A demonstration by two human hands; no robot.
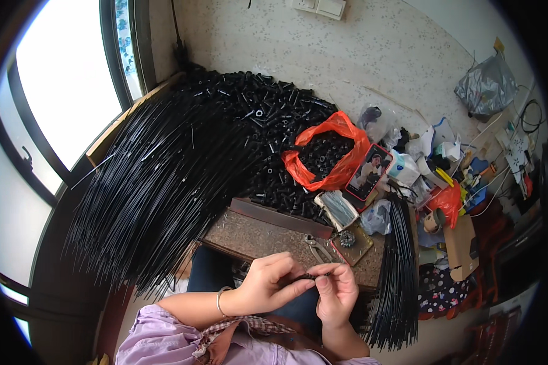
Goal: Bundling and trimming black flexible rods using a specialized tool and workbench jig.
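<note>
Pale, speckled wall (323, 55) backs a brown bench (268, 234). Before its near edge, the left hand (268, 283) and right hand (337, 295) meet, fingertips pinching a small black piece (304, 277) between them; its exact shape is hidden by the fingers. Just beyond, on the bench, lie pliers (316, 248) and a round knobbly thing (347, 239). A metal strip (280, 218) fronts a heap of black tubes (249, 100), where an open red bag (298, 169) holds more dark parts. Beside the bag leans a phone (369, 173), a person on its screen. Long black rods (158, 188) fan out at left; a narrower bundle (396, 274) hangs at right. Farther right, a blue-and-white pack (403, 167) bears print too small to read, near a carton (461, 246).
</note>
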